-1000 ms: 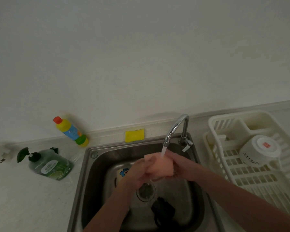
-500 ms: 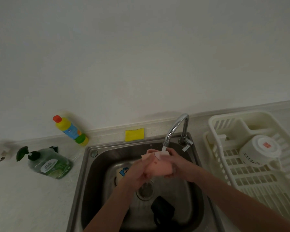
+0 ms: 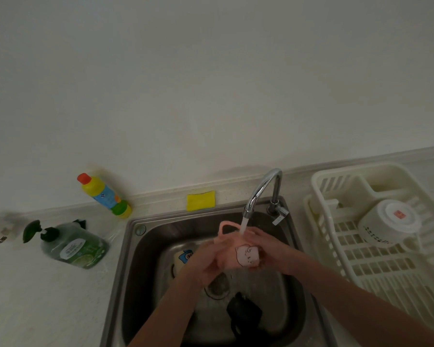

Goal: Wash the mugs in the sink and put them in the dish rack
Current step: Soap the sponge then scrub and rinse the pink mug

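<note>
Pink ceramic mug with a cartoon print (image 3: 246, 256), held over the stainless steel sink (image 3: 135, 259) under water running from the curved chrome tap (image 3: 261, 189), gripped by left hand (image 3: 208, 261) and right hand (image 3: 266, 249) curled round its sides. Lower in the basin, a white mug with a blue print (image 3: 182, 259) and a black mug (image 3: 243, 314). In the cream plastic dish rack (image 3: 361, 269) on the right, an upturned white mug (image 3: 388, 222); behind the sink, a yellow sponge (image 3: 201, 200).

Brushed steel sink (image 3: 133, 266), shiny chrome tap (image 3: 261, 189), matt cream plastic rack (image 3: 321, 186), speckled stone-look tabletop (image 3: 35, 296).
</note>
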A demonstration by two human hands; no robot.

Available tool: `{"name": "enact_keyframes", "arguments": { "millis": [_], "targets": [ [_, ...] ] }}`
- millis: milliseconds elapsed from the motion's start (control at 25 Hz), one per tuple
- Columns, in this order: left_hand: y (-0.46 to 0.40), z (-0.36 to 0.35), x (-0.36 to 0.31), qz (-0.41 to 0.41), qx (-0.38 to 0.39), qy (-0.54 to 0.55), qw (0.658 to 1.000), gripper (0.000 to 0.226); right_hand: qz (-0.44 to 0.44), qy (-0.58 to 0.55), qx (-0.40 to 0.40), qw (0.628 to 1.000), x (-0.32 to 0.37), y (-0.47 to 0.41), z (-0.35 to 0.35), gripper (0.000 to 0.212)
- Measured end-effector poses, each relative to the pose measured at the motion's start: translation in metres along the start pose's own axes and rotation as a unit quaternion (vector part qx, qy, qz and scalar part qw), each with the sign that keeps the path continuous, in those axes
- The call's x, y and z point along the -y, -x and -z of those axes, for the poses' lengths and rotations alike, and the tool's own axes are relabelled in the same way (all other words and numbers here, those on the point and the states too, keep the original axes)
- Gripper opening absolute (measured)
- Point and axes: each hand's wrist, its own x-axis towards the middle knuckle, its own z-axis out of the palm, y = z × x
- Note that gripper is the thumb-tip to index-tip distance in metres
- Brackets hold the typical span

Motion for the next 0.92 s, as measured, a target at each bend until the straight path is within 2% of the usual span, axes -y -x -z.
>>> {"name": "enact_keyframes", "arguments": {
  "millis": [80, 200, 280, 320, 400, 480, 600, 720, 760, 840, 920],
  "targets": [
    [-0.001, 0.004, -0.002, 0.009, 0.021, -0.009, 1.000, 0.023, 0.027, -0.025, 0.023, 0.999, -0.002, -0.003, 0.002, 0.047],
    [-0.004, 0.005, -0.001, 0.015, 0.021, -0.024, 0.999, 0.021, -0.060, -0.089, 0.011, 0.994, 0.000, -0.004, -0.003, 0.062],
    [0.001, 0.003, -0.001, 0.016, 0.018, 0.011, 1.000, 0.022, -0.093, -0.033, -0.029, 0.995, 0.005, -0.008, -0.007, 0.069],
    [0.004, 0.002, -0.001, 0.028, 0.021, 0.050, 0.998, 0.023, -0.076, 0.006, -0.049, 0.996, 0.005, -0.008, -0.008, 0.064],
    [0.003, 0.004, -0.006, 0.053, 0.024, 0.101, 0.993, 0.029, 0.017, 0.046, -0.047, 0.998, 0.002, -0.010, -0.005, 0.052],
    [-0.005, 0.006, -0.006, 0.048, 0.016, 0.067, 0.996, 0.033, 0.033, 0.029, -0.028, 0.999, -0.001, -0.008, -0.003, 0.043],
    [-0.009, 0.003, -0.002, 0.033, -0.001, 0.016, 0.999, 0.035, -0.019, 0.056, -0.050, 0.997, 0.000, -0.007, -0.009, 0.055],
    [-0.012, 0.000, -0.006, 0.022, 0.003, 0.073, 0.997, 0.044, 0.101, 0.111, -0.066, 0.986, -0.002, -0.011, -0.004, 0.053],
    [-0.014, -0.001, -0.008, 0.014, -0.008, 0.075, 0.997, 0.049, 0.110, 0.100, -0.056, 0.987, -0.001, -0.010, -0.002, 0.052],
    [-0.013, -0.003, -0.008, 0.017, -0.009, 0.054, 0.998, 0.056, 0.038, 0.033, -0.022, 0.998, -0.001, -0.010, -0.004, 0.053],
    [-0.016, 0.000, -0.005, 0.009, -0.029, 0.016, 0.999, 0.055, 0.012, 0.000, -0.014, 1.000, -0.002, -0.013, -0.006, 0.062]
  ]
}}
